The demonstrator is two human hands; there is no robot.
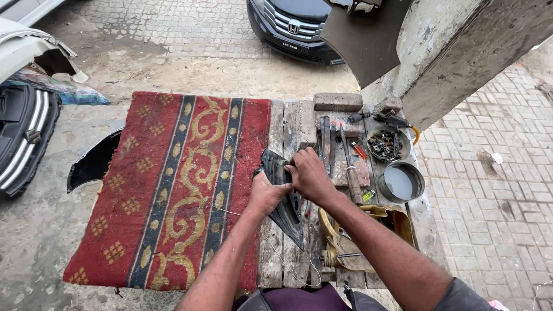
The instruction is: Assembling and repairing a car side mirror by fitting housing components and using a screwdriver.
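Two hands closed on one dark plastic part at the middle of the wooden tabletop: left hand gripping its near left edge, right hand clamped over its upper end, fingers curled tight around it. Much of the part covered by both hands, so true outline hard to judge; only a black, curved upper tip and a long pointed lower end showing. Long axis running from upper left, beside the red patterned rug, down to the right, point aimed toward the near edge of the planks. Thin wire trailing below it, far end lost against the wood. To the right, several long metal tools, a bowl of small dark bits too fine to tell apart, a round tin of grey liquid and an open tan bag, contents mostly hidden. Brick at the far edge. Dark car cut off by the top of the view; pale bumper cut off at left.
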